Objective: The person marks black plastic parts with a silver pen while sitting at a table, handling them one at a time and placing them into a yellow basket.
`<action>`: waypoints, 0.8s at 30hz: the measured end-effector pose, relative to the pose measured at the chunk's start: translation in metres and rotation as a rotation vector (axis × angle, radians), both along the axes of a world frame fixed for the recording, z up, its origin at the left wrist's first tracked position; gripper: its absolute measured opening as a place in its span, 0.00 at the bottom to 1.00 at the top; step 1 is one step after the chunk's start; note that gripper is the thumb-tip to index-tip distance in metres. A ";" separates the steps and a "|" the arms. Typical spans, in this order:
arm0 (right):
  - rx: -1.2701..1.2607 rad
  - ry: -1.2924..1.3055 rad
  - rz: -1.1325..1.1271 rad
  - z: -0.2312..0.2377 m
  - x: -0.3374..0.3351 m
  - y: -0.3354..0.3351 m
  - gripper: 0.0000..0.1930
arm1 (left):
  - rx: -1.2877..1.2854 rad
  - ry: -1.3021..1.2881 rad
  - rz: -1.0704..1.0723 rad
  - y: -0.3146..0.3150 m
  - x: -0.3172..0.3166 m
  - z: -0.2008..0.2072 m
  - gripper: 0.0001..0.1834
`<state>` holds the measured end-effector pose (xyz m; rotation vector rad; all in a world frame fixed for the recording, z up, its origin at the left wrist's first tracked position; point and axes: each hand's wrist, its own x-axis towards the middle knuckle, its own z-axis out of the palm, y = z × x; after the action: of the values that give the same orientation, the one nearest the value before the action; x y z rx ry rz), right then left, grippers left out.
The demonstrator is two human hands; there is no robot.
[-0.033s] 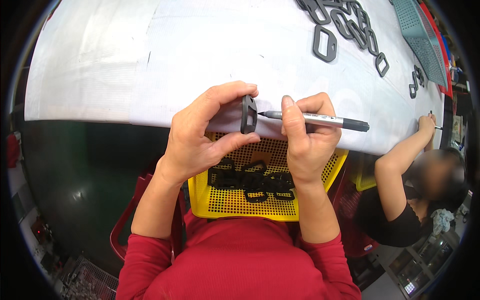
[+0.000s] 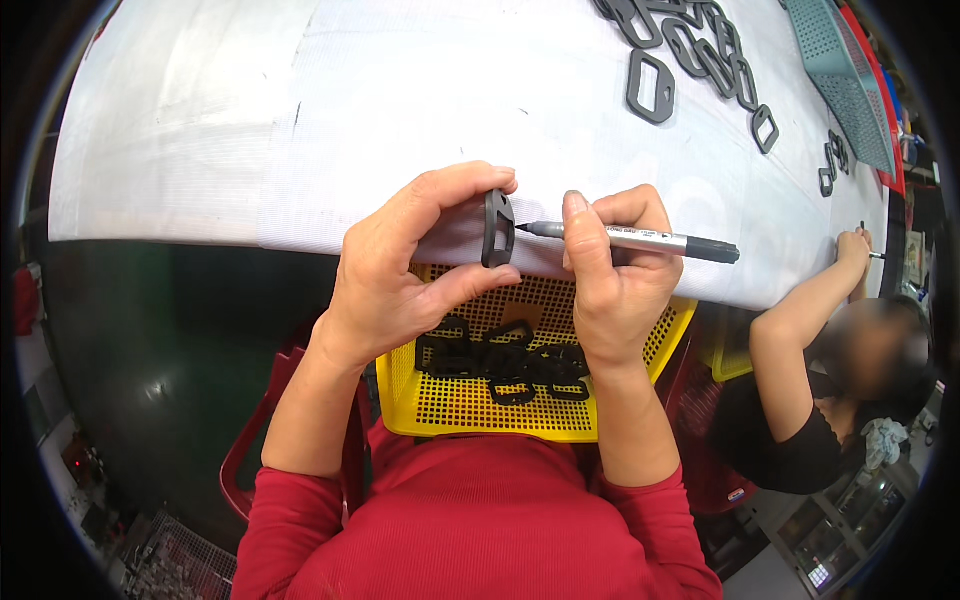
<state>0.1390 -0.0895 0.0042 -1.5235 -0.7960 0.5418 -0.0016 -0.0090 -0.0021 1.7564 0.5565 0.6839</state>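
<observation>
Between the thumb and fingers of my left hand (image 2: 400, 240) a dark grey oblong frame piece (image 2: 490, 230) is pinched on edge, just above the table's near edge. My right hand (image 2: 622, 270) grips a silver marker pen (image 2: 650, 240) with a black end. The pen's dark tip points left, right beside the frame piece; whether it touches cannot be told. Below my hands, a yellow perforated basket (image 2: 470, 425) sits at my lap with several black frame pieces (image 2: 500, 360) in it.
More dark frame pieces (image 2: 652, 88) lie on the white-covered table (image 2: 200, 130) at the far right. Beyond them stand a grey-blue perforated basket (image 2: 850, 80) and a red one (image 2: 885, 110). A co-worker (image 2: 790, 420) sits at the right, arm on the table edge, holding a pen.
</observation>
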 end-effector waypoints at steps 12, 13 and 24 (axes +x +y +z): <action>0.004 -0.003 0.019 0.001 -0.001 0.001 0.10 | 0.062 -0.028 0.061 -0.001 0.004 -0.004 0.30; 0.003 -0.007 0.020 0.000 -0.001 0.001 0.10 | 0.067 -0.062 0.119 -0.002 0.005 -0.005 0.29; 0.155 0.321 0.048 0.010 0.007 -0.005 0.05 | -0.079 -0.077 -0.037 0.005 -0.002 0.004 0.36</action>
<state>0.1455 -0.0944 0.0146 -1.2388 -0.6109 0.7224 -0.0033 -0.0040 0.0015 1.6552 0.4911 0.6921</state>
